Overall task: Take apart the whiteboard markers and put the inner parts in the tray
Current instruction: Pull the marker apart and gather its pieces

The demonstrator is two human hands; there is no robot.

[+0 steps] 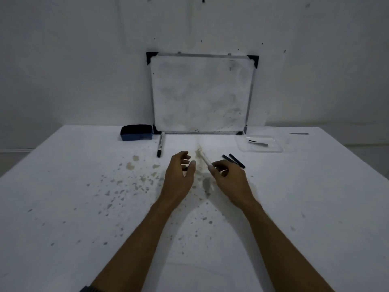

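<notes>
Worktop (73, 186), white and speckled with brownish stains, fills the lower view and meets a pale wall. Leaning upright against that wall at the far edge stands a whiteboard (201, 93) with a metal frame and black corner caps, its surface smudged. Both bare forearms reach forward over the middle of the worktop. Far right, near the board's lower corner, sits a clear tray (242, 144) holding a dark inner part (257, 142). Left of the board rests a dark blue eraser (136, 132), and just beside it lies a whole marker (161, 144) with its black cap toward the person. The left hand (179, 175) hovers with fingers curled and spread, its grip holding nothing. The right hand (230, 179) pinches a white marker barrel (205, 160) between thumb and fingers, barrel tilted up and away to the left. Two black pieces (233, 160) lie side by side just beyond that hand.
</notes>
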